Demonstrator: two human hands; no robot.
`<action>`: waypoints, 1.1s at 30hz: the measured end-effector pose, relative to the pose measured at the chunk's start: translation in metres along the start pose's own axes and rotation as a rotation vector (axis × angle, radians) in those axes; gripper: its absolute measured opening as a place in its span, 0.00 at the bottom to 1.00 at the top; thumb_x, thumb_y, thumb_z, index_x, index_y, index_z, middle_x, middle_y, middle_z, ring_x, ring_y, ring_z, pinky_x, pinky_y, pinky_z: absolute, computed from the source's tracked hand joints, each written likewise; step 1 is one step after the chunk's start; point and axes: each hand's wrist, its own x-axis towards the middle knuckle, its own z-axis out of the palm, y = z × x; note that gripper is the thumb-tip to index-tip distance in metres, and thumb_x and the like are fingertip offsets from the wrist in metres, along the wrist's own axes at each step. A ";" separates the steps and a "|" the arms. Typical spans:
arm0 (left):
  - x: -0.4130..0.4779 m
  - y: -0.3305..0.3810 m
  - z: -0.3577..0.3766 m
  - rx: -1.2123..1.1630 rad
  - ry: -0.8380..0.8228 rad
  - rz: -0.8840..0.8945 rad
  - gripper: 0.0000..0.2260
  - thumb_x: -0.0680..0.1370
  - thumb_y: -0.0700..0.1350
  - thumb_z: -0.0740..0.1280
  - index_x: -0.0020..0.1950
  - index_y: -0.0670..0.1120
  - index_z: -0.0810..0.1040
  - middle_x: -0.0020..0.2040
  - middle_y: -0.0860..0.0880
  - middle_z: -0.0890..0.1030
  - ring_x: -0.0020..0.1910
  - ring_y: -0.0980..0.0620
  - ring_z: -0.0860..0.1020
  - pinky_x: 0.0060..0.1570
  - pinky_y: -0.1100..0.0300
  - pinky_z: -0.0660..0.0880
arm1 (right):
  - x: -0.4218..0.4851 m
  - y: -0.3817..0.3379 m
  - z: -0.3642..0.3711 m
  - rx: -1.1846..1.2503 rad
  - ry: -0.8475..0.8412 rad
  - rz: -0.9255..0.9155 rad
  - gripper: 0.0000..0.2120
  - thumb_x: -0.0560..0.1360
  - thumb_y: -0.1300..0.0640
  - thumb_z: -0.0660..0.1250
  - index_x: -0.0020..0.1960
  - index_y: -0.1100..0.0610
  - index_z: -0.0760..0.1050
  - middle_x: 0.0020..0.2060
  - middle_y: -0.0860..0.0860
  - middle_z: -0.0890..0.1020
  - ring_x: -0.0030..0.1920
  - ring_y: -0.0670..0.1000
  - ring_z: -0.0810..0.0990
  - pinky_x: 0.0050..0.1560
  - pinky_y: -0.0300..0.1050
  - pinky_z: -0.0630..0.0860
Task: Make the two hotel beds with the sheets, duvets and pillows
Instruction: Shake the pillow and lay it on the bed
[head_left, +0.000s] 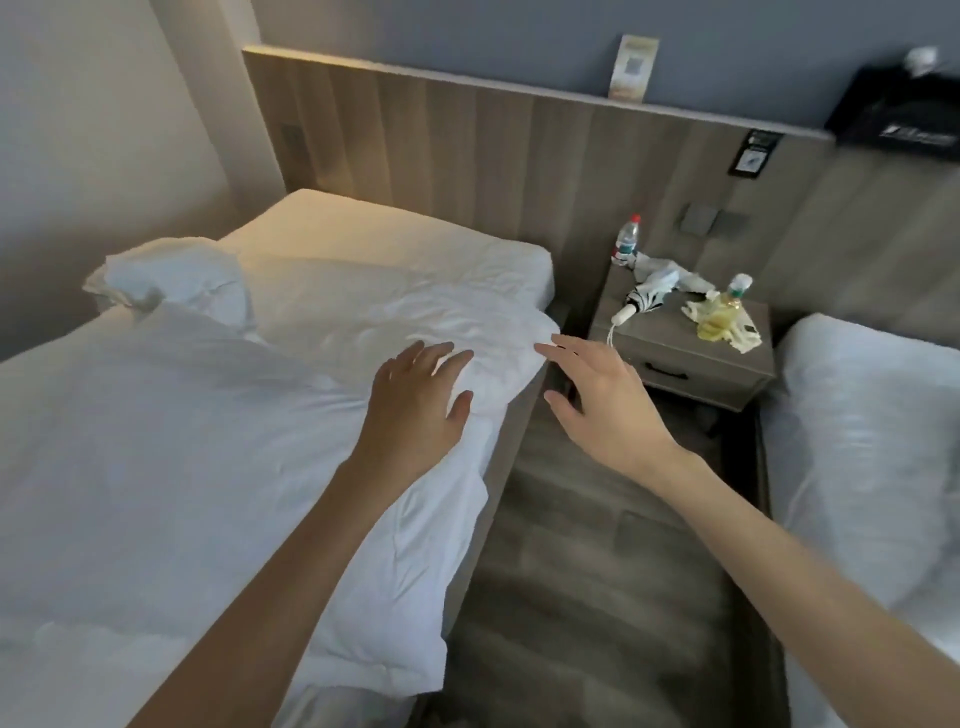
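The left bed (395, 234) carries a white sheet and a crumpled white duvet (171, 441) that hangs over its right side. A rumpled white pillow (176, 278) lies at the far left edge. My left hand (415, 400) rests flat on the duvet near its top right corner, fingers spread. My right hand (597, 395) hovers open just off the bed's right edge, fingertips close to the duvet corner, holding nothing. The right bed (872, 457) shows white bedding at the frame's right side.
A wooden nightstand (691, 364) stands between the beds with a water bottle (627, 240), a folded umbrella (647, 296), a yellow bottle (727, 306) and wrappers. A wooden headboard (467, 140) runs along the wall. Wood floor (597, 571) forms the aisle.
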 end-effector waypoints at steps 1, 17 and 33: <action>0.011 0.024 0.009 -0.006 -0.021 0.048 0.19 0.77 0.47 0.66 0.67 0.45 0.76 0.66 0.45 0.76 0.67 0.39 0.72 0.64 0.41 0.70 | -0.015 0.019 -0.011 -0.023 0.020 0.036 0.23 0.77 0.56 0.66 0.72 0.52 0.69 0.71 0.51 0.70 0.70 0.55 0.67 0.68 0.55 0.65; 0.078 0.448 0.173 -0.163 -0.247 0.723 0.21 0.80 0.49 0.63 0.73 0.47 0.70 0.71 0.48 0.71 0.73 0.45 0.64 0.69 0.48 0.63 | -0.311 0.280 -0.181 -0.236 0.272 0.817 0.23 0.78 0.55 0.65 0.73 0.49 0.67 0.71 0.47 0.69 0.70 0.53 0.66 0.69 0.51 0.62; 0.069 0.751 0.303 -0.342 -0.554 1.323 0.20 0.78 0.47 0.65 0.70 0.46 0.73 0.69 0.48 0.73 0.69 0.45 0.69 0.66 0.51 0.63 | -0.514 0.394 -0.242 -0.381 0.544 1.681 0.21 0.77 0.56 0.67 0.69 0.54 0.71 0.68 0.52 0.74 0.63 0.59 0.73 0.61 0.55 0.71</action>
